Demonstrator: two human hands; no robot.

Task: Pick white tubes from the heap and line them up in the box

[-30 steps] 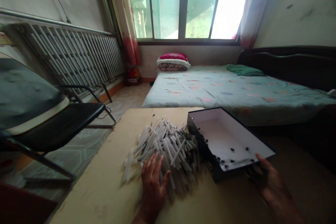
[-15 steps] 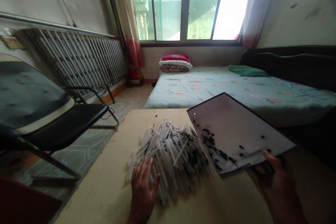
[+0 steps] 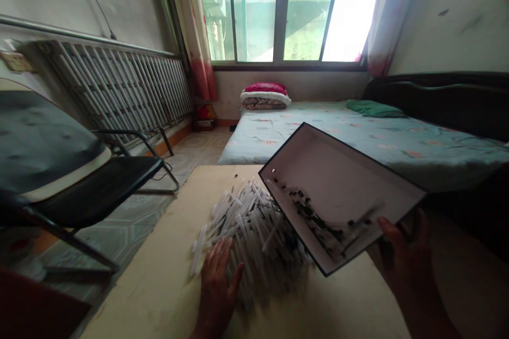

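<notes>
"At the near right edge of the box (image 3: pixel 338 180), how does the right hand (image 3: pixel 405 243) hold on?"

"It pinches the wall, thumb over the rim. The other fingers are mostly hidden behind, so I can't tell how far under they reach."

"And the box itself?"

"Tilted, its hollow facing the wearer, its left part in front of the pile of white sticks (image 3: pixel 248 222). Whether its low corner touches the table (image 3: pixel 151 280), I can't tell."

"Heavy?"

"Light, I'd judge: thin, fairly stiff walls, perhaps card, and likely smooth outside. A hold at one edge lets it twist; gripping opposite walls would be steadier. Pressing mid-wall might bend it."

"What's inside?"

"Small black pieces (image 3: pixel 308 212), gathered along the lower left wall. They look loose and light, apt to slide with any tilt."

"The left hand (image 3: pixel 218 275)?"

"Fingers extended, thumb spread away, beside the pile's near left edge. It seems to grasp nothing; contact with the sticks is unclear. Those look slim, stiff and slippery, easier gathered by the bundle."

"Farther out?"

"A bed (image 3: pixel 334 124) beyond the table, a black chair (image 3: pixel 123 180) to the left."
</notes>
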